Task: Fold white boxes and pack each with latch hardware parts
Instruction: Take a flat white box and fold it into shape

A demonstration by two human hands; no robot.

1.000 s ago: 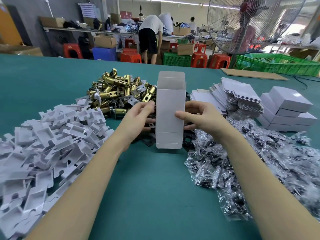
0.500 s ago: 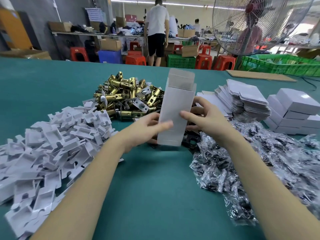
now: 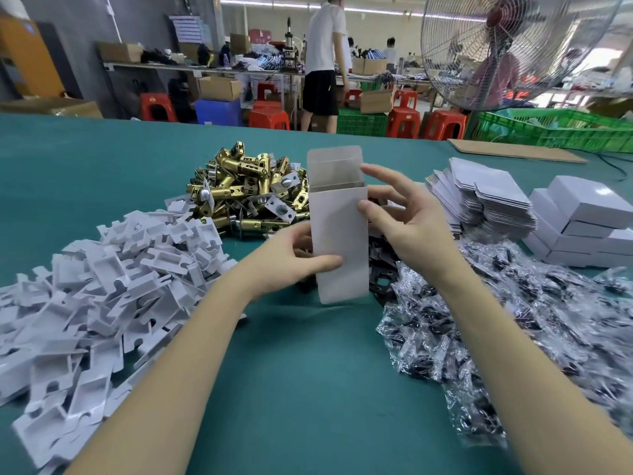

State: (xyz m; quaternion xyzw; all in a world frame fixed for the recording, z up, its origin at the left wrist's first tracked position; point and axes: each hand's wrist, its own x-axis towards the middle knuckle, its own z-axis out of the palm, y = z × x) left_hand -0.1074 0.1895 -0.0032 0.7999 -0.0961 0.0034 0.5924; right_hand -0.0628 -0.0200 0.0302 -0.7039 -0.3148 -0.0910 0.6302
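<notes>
A white cardboard box [image 3: 339, 231] stands upright above the green table, squared into a tube, its top flap raised and the top open. My left hand [image 3: 291, 258] grips its lower left side, thumb across the front face. My right hand [image 3: 404, 217] touches the upper right edge with its thumb, the fingers spread and mostly straight beside the opening. Behind the box lies a heap of brass latch bolts [image 3: 250, 190]. Dark metal plates [image 3: 380, 265] lie under the box.
A pile of white card inserts [image 3: 102, 286] fills the left. Bagged dark screws [image 3: 513, 320] spread on the right. Flat box blanks [image 3: 486, 197] and finished white boxes [image 3: 582, 221] sit at the far right. A fan and a person stand beyond the table.
The flat blank has been opened into a square tube and raised upright. My left hand slid down its side and my right hand moved up to the top edge, fingers spreading.
</notes>
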